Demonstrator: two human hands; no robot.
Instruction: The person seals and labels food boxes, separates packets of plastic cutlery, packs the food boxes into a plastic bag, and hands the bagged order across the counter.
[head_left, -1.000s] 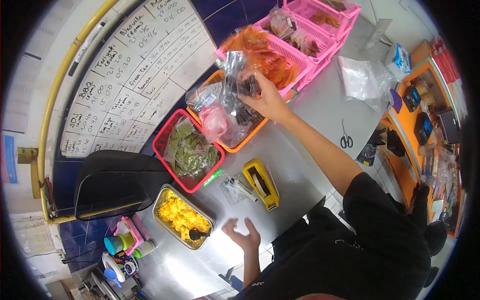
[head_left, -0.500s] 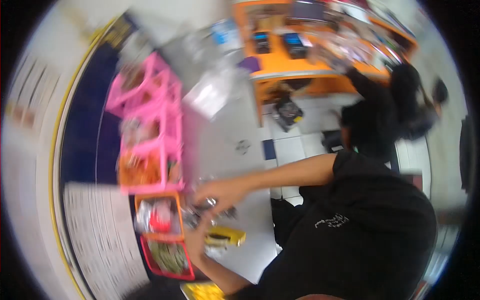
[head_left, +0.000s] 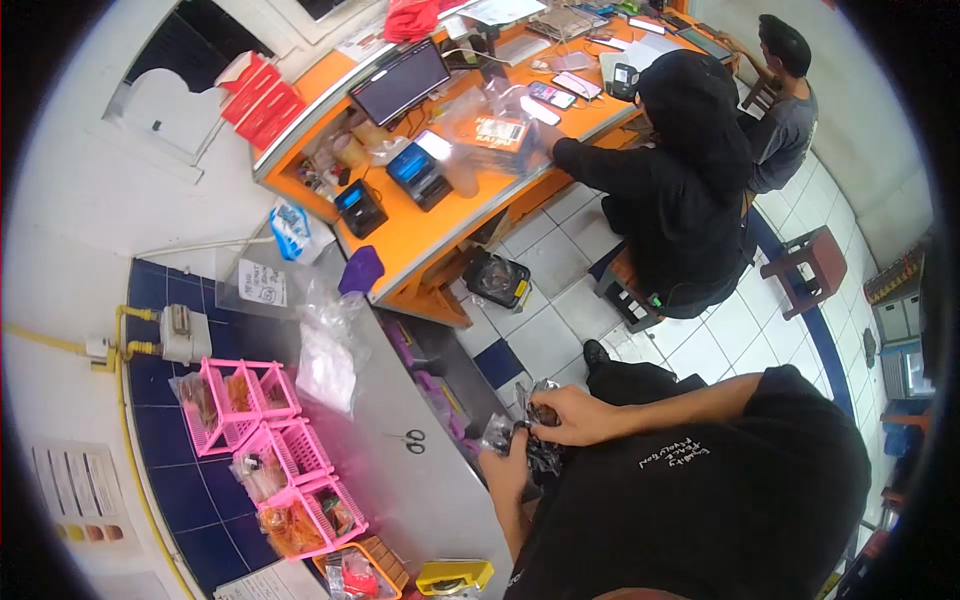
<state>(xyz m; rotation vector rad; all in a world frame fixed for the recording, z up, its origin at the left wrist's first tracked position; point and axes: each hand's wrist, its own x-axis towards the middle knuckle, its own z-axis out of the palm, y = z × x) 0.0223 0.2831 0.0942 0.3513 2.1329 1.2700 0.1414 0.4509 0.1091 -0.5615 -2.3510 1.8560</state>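
Note:
In front of my chest, past the counter edge, both hands are close together on crumpled plastic bags (head_left: 543, 457), partly clear and partly dark and shiny. My right hand (head_left: 572, 415) has its fingers closed around the upper part. Lower down, my left hand (head_left: 506, 467) pinches the plastic near a clear, bunched piece (head_left: 496, 433). What the bags contain, if anything, cannot be made out. Scissors (head_left: 408, 440) lie on the metal counter (head_left: 400, 490) to the left of my hands.
Pink baskets (head_left: 292, 450) of packets line the wall, beside an orange basket (head_left: 372, 565) and a yellow container (head_left: 455, 576). Clear plastic bags (head_left: 328, 365) lie farther along. An orange desk (head_left: 400, 235) holds devices; a person in black (head_left: 690, 170) sits there, near a stool (head_left: 808, 268).
My hands have moved from above the counter beside the baskets back toward my body, now with plastic bags in them. The view has turned, showing more of the orange desk and the seated people.

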